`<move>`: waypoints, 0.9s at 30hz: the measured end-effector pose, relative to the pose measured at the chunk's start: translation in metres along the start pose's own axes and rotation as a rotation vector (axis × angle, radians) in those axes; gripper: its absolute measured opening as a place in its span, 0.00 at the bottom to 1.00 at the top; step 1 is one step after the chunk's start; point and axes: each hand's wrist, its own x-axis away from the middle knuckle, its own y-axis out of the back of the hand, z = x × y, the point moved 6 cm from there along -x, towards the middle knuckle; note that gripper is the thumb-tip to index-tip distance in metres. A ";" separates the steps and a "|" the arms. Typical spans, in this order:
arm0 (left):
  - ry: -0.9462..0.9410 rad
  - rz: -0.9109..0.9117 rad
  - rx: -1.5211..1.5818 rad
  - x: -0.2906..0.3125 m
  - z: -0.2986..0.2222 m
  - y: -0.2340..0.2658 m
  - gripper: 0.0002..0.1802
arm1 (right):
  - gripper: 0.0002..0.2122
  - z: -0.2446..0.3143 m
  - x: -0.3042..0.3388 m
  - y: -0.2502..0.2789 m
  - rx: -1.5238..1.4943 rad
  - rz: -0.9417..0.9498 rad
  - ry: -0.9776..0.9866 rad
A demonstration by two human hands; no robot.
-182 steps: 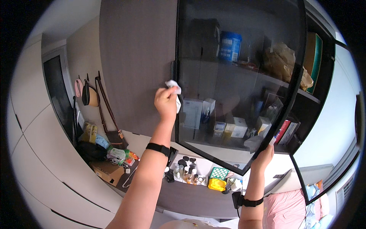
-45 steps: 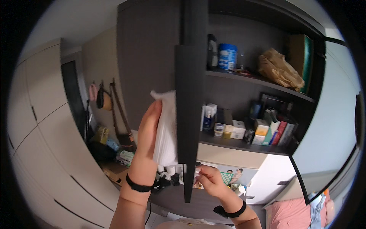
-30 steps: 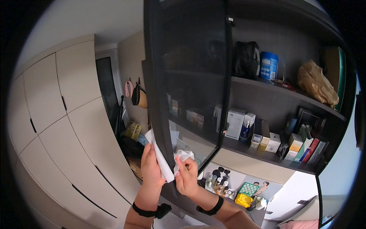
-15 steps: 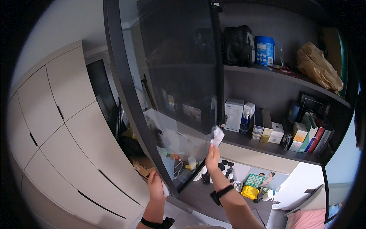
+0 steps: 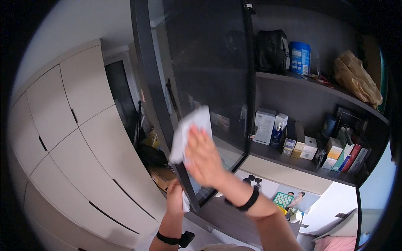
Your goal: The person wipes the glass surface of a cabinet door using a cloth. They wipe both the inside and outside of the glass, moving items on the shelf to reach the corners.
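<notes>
The white cloth [image 5: 180, 140] lies under the right hand [image 5: 205, 161], in front of the glass door [image 5: 209, 62] and reaching its near frame [image 5: 158, 83]. The right hand is flat, fingers extended, pressing rather than pinching; motion blur hides the exact contact. The left hand [image 5: 175, 196] is at the frame's lower end, with a second cloth [image 5: 186, 202] beside it; whether its fingers are closed on that cloth cannot be told.

The step appears to be wiping the glass. Recommended practice:
- Keep the palm flat and the cloth spread, so that pressure is even.
- Use overlapping strokes, and run the cloth edge into the frame corner.
- Brace the door with the left hand, as it could swing under load.

Caution: keep the right elbow clear of the open shelves [image 5: 293, 79] and the desk [image 5: 234, 219] below.
</notes>
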 end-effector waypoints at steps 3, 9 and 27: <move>-0.026 -0.012 0.013 0.003 -0.009 0.008 0.11 | 0.20 0.003 -0.091 0.028 0.077 -0.059 0.123; -0.033 -0.015 -0.008 -0.001 -0.007 0.007 0.12 | 0.22 -0.080 -0.116 0.080 0.069 -0.275 -0.141; 0.314 -0.100 0.222 -0.021 0.082 0.051 0.19 | 0.14 -0.181 0.169 0.110 0.339 -0.555 -0.907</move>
